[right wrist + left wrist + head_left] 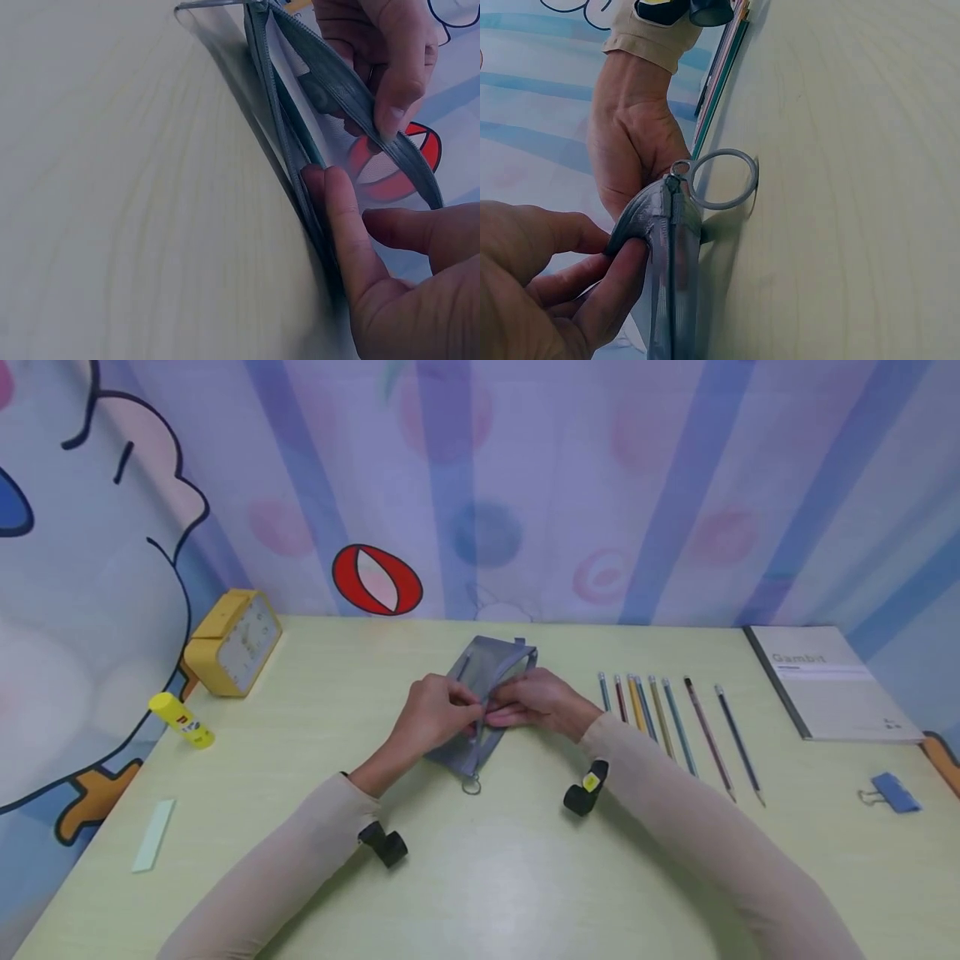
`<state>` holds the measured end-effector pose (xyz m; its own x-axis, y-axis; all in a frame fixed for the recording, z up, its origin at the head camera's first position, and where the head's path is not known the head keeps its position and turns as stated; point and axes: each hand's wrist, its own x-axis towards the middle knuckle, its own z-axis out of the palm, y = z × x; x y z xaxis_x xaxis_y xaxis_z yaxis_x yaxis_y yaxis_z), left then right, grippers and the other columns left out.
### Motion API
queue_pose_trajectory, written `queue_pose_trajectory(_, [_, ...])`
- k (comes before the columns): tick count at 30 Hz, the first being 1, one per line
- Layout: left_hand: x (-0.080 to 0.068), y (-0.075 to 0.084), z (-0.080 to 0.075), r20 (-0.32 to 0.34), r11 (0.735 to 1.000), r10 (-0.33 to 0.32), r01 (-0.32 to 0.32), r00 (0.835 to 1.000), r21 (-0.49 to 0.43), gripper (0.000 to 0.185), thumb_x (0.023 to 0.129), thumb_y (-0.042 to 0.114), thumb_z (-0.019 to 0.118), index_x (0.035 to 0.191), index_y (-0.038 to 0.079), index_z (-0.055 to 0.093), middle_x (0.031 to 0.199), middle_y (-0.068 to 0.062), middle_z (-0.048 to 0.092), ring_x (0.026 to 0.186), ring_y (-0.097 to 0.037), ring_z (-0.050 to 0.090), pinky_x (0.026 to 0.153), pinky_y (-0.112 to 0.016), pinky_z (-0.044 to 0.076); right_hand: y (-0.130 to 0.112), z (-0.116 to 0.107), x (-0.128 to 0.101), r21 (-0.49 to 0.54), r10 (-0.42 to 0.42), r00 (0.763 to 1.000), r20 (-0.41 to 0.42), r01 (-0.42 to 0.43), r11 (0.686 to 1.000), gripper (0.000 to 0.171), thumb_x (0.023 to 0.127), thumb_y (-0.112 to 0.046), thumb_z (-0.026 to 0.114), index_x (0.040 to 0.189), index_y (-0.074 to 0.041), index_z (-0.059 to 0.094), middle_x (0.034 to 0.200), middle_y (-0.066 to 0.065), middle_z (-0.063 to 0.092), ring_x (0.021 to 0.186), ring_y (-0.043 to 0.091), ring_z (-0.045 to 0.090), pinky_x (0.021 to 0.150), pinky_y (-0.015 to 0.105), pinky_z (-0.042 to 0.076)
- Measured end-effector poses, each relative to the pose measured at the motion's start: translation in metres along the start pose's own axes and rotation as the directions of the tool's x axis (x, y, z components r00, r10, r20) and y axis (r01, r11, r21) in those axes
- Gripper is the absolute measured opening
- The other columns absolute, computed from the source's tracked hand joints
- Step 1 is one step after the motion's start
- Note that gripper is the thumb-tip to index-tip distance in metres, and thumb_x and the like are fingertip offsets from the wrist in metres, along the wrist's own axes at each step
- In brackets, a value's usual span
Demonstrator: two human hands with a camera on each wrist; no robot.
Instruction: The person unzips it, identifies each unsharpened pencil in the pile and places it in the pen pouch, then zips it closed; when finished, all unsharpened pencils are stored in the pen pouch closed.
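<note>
A grey zippered mesh pouch [491, 653] with a metal ring [471, 786] at its near end is between both hands at the middle of the table. My left hand [435, 717] pinches one zipper edge [341, 79] between thumb and fingers, drawing it away from the other edge. Fingers of my right hand [546, 700] reach into the gap, fairly straight, with the fingertips at the opposite edge. Inside the opening, a thin teal strip [304, 135] runs toward those fingertips; its kind is unclear. The pouch's inside is mostly hidden.
Several pencils [703, 727] lie in a row right of the pouch. Farther right are a notebook [832, 685] and a blue binder clip [895, 792]. On the left stand a yellow alarm clock [234, 643] and a glue stick [182, 720], with a pale green strip [153, 836] nearer.
</note>
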<state>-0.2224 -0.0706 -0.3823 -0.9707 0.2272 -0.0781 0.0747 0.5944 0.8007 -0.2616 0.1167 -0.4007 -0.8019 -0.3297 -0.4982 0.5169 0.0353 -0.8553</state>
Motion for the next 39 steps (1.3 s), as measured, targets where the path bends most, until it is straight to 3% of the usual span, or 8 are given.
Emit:
queue_pose_trajectory(6, [0.000, 0.000, -0.001, -0.003, 1.000, -0.007, 0.007, 1.000, 0.007, 0.014, 0.090, 0.018, 0.073, 0.095, 0.007, 0.080, 0.086, -0.007, 0.078, 0.066, -0.011, 0.074, 0.060, -0.021, 0.051, -0.005, -0.004, -0.019, -0.116, -0.034, 0.999, 0.040, 0.038, 0.993, 0.033, 0.104, -0.009, 0.051, 0.132, 0.008, 0.058, 0.116, 0.024, 0.073, 0.094, 0.023, 0.078, 0.088, 0.035, 0.059])
queue_pose_trajectory(10, [-0.001, -0.001, -0.002, -0.018, 1.000, -0.025, 0.025, 1.000, -0.004, 0.013, 0.090, 0.017, 0.073, 0.096, 0.006, 0.080, 0.087, -0.008, 0.078, 0.066, -0.012, 0.074, 0.065, -0.024, 0.056, -0.010, -0.008, -0.035, -0.270, -0.082, 0.995, 0.064, 0.096, 0.958, 0.032, 0.104, -0.011, 0.052, 0.130, 0.006, 0.061, 0.120, 0.024, 0.071, 0.100, 0.026, 0.076, 0.091, 0.040, 0.058])
queue_pose_trajectory(19, [-0.001, -0.002, -0.004, -0.022, 1.000, -0.020, 0.020, 1.000, 0.001, 0.016, 0.091, 0.017, 0.073, 0.100, 0.005, 0.079, 0.089, -0.009, 0.078, 0.066, -0.013, 0.074, 0.080, -0.034, 0.060, -0.023, -0.045, -0.078, -0.575, -0.143, 0.984, 0.105, 0.177, 0.799, 0.041, 0.102, -0.021, 0.059, 0.133, 0.005, 0.059, 0.127, 0.023, 0.068, 0.113, 0.030, 0.070, 0.098, 0.041, 0.055])
queue_pose_trajectory(26, [0.001, -0.002, 0.000, -0.028, 1.000, -0.005, 0.006, 1.000, 0.010, 0.015, 0.091, 0.017, 0.073, 0.098, 0.005, 0.079, 0.088, -0.009, 0.078, 0.065, -0.013, 0.073, 0.074, -0.030, 0.059, -0.033, -0.091, -0.111, -0.725, -0.227, 0.974, -0.014, 0.146, 0.673, 0.040, 0.100, -0.026, 0.062, 0.128, 0.003, 0.064, 0.120, 0.022, 0.070, 0.106, 0.031, 0.071, 0.096, 0.047, 0.055])
queue_pose_trajectory(29, [0.001, -0.003, 0.002, -0.034, 1.000, -0.002, 0.003, 0.999, 0.028, 0.015, 0.090, 0.017, 0.073, 0.097, 0.006, 0.080, 0.085, -0.008, 0.078, 0.065, -0.013, 0.073, 0.071, -0.028, 0.057, -0.033, -0.106, -0.117, -0.817, -0.277, 0.956, -0.094, 0.085, 0.571, 0.029, 0.100, -0.026, 0.061, 0.106, 0.000, 0.072, 0.093, 0.016, 0.072, 0.081, 0.023, 0.067, 0.077, 0.041, 0.055])
queue_pose_trajectory(33, [0.000, -0.002, 0.003, -0.036, 0.999, 0.001, 0.000, 0.999, 0.035, 0.014, 0.090, 0.017, 0.073, 0.096, 0.006, 0.080, 0.084, -0.007, 0.078, 0.065, -0.014, 0.073, 0.071, -0.028, 0.057, -0.028, -0.120, -0.119, -0.902, -0.342, 0.921, -0.187, -0.023, 0.431, 0.034, 0.098, -0.021, 0.062, 0.070, -0.004, 0.067, 0.058, 0.002, 0.056, 0.055, 0.016, 0.044, 0.060, 0.033, 0.038])
queue_pose_trajectory(35, [0.000, -0.001, 0.004, -0.035, 0.999, 0.003, -0.002, 0.999, 0.035, 0.014, 0.090, 0.017, 0.073, 0.095, 0.006, 0.080, 0.084, -0.007, 0.078, 0.065, -0.014, 0.073, 0.071, -0.029, 0.057, -0.024, -0.125, -0.118, -0.919, -0.369, 0.905, -0.214, -0.059, 0.389, 0.038, 0.096, -0.018, 0.064, 0.060, -0.005, 0.064, 0.050, -0.001, 0.051, 0.049, 0.014, 0.040, 0.056, 0.032, 0.037])
queue_pose_trajectory(39, [0.001, 0.001, 0.005, -0.024, 0.999, 0.012, -0.011, 1.000, 0.032, 0.014, 0.090, 0.017, 0.072, 0.096, 0.006, 0.080, 0.084, -0.007, 0.078, 0.064, -0.012, 0.072, 0.070, -0.028, 0.057, -0.017, -0.134, -0.115, -0.925, -0.384, 0.886, -0.261, -0.115, 0.363, 0.041, 0.090, -0.014, 0.067, 0.050, -0.008, 0.059, 0.044, -0.005, 0.046, 0.045, 0.011, 0.043, 0.052, 0.029, 0.037])
